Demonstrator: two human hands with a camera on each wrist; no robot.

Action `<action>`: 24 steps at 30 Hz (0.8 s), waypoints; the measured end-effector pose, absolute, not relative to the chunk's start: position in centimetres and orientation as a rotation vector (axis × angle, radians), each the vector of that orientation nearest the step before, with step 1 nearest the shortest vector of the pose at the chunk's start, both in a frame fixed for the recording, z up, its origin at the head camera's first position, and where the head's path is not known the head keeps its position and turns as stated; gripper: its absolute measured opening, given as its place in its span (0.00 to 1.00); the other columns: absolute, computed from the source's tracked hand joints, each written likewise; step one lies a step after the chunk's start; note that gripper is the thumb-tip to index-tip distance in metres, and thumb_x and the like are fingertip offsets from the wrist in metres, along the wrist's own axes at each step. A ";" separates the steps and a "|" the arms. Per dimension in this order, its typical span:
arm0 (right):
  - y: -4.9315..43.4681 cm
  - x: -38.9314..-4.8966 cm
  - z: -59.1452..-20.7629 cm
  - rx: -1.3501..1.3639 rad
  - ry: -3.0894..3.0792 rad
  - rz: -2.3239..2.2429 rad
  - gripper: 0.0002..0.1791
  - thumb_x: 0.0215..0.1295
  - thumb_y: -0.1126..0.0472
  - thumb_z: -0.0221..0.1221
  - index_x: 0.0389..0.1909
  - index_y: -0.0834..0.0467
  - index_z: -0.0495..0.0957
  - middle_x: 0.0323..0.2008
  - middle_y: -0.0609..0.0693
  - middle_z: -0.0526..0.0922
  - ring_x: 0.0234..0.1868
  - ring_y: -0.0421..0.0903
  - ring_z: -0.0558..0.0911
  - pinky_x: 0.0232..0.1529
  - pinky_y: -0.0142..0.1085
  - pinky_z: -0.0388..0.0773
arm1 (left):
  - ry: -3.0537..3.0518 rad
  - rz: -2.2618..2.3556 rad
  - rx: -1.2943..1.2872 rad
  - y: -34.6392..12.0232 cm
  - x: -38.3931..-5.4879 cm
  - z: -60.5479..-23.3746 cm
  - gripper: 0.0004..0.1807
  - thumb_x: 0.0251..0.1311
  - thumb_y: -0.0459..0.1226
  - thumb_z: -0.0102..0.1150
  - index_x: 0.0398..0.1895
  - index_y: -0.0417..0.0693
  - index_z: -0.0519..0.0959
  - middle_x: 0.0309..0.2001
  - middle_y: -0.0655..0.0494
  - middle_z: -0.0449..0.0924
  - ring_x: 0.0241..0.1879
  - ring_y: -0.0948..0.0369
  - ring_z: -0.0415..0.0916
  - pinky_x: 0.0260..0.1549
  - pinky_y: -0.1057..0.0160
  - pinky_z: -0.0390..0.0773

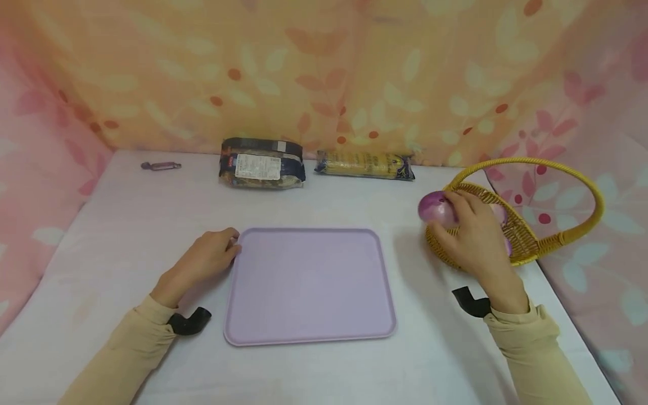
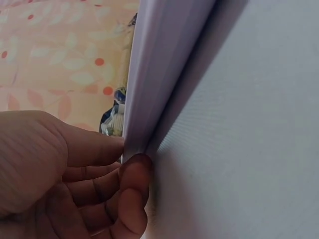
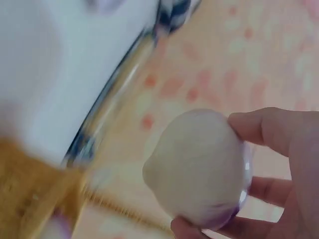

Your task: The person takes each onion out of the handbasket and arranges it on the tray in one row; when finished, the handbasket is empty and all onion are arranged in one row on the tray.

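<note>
My right hand [image 1: 476, 233] grips a glossy purple-and-white turnip [image 1: 436, 208] above the left side of a yellow wicker basket [image 1: 523, 239]. In the right wrist view the turnip [image 3: 197, 167] shows its pale side with a small blunt tip, fingers and thumb around it. More purple-and-white pieces lie inside the basket, partly hidden by the hand. My left hand [image 1: 210, 256] pinches the upper left edge of a flat lilac tray [image 1: 309, 287]. Close up, the left thumb and forefinger meet at the tray's rim [image 2: 154, 74].
At the back of the white-covered table [image 1: 167, 208] lie a dark printed packet [image 1: 260, 163] and a long yellow packet [image 1: 364, 164]. A small purple-handled peeler-like tool [image 1: 161, 166] is at the back left. The basket's tall handle [image 1: 599, 202] arches to the right. Patterned curtains enclose the table.
</note>
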State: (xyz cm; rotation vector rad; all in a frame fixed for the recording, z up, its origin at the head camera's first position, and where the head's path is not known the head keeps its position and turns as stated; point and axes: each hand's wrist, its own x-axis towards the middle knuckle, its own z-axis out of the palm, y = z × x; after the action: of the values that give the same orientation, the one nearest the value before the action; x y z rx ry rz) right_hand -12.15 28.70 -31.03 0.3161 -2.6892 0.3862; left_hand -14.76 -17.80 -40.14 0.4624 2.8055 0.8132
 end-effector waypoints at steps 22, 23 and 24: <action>15.0 -11.8 -37.2 1.045 -2.872 0.454 0.37 0.55 0.49 0.71 0.64 0.59 0.71 0.59 0.63 0.74 0.51 0.56 0.82 0.53 0.48 0.79 | 2.746 0.852 0.508 -18.2 -14.6 -39.8 0.20 0.67 0.32 0.51 0.57 0.24 0.70 0.26 0.52 0.76 0.25 0.61 0.70 0.28 0.64 0.70; 14.4 -12.0 -37.2 1.073 -2.861 0.457 0.37 0.55 0.50 0.71 0.64 0.60 0.71 0.59 0.63 0.74 0.50 0.55 0.82 0.53 0.47 0.79 | 2.745 0.854 0.507 -18.2 -14.5 -39.8 0.20 0.67 0.31 0.50 0.57 0.24 0.70 0.26 0.52 0.76 0.25 0.61 0.70 0.28 0.64 0.69; 13.9 -12.1 -37.3 1.100 -2.854 0.450 0.38 0.55 0.50 0.71 0.64 0.60 0.70 0.59 0.62 0.73 0.50 0.55 0.82 0.54 0.46 0.79 | 2.744 0.857 0.509 -18.2 -14.6 -39.9 0.20 0.67 0.31 0.50 0.57 0.24 0.70 0.26 0.52 0.76 0.25 0.62 0.69 0.28 0.64 0.69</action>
State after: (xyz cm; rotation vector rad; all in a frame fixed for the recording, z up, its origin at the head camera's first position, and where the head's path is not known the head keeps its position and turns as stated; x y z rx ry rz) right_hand -12.11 13.85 -37.31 1.0996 -2.8543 0.4502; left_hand -14.56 -18.16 -39.85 0.5087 2.7441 0.8575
